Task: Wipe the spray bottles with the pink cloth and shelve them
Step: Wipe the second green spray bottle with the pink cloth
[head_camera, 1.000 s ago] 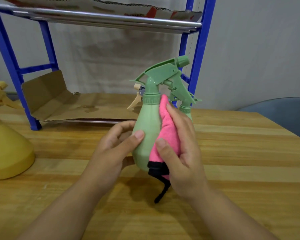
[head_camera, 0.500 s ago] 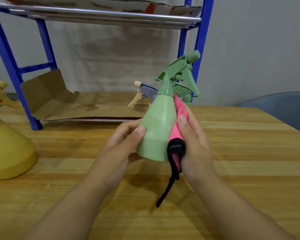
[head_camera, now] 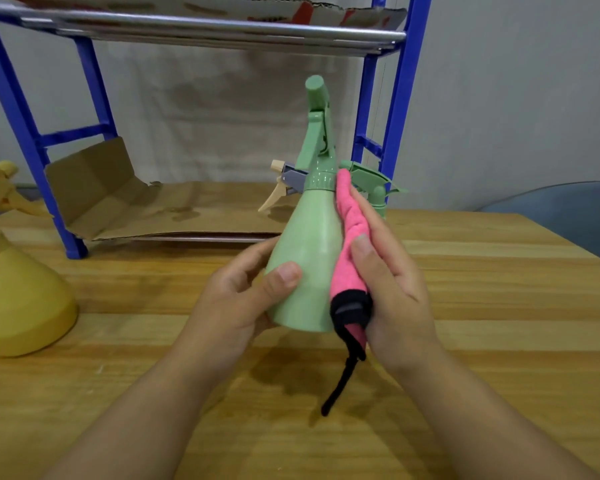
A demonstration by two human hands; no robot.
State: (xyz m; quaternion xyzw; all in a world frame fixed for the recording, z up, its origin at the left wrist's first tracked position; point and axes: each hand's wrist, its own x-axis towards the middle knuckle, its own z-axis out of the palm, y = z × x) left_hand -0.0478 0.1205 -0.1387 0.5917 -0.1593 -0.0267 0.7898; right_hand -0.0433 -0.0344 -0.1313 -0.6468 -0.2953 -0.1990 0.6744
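I see my left hand (head_camera: 236, 303) wrapped around the green bottle (head_camera: 305, 265), held above the table (head_camera: 499, 306). My right hand (head_camera: 388, 285) presses the pink cloth (head_camera: 349, 251) flat against its side, hiding that side. Two more bottles (head_camera: 371, 188) behind are mostly blocked.

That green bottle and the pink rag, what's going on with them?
A person is cleaning spray bottles. The left hand holds the green bottle above the table, while the right hand presses the pink cloth against its side. A yellow bottle stands at the left, and more bottles sit on the blue shelf behind.
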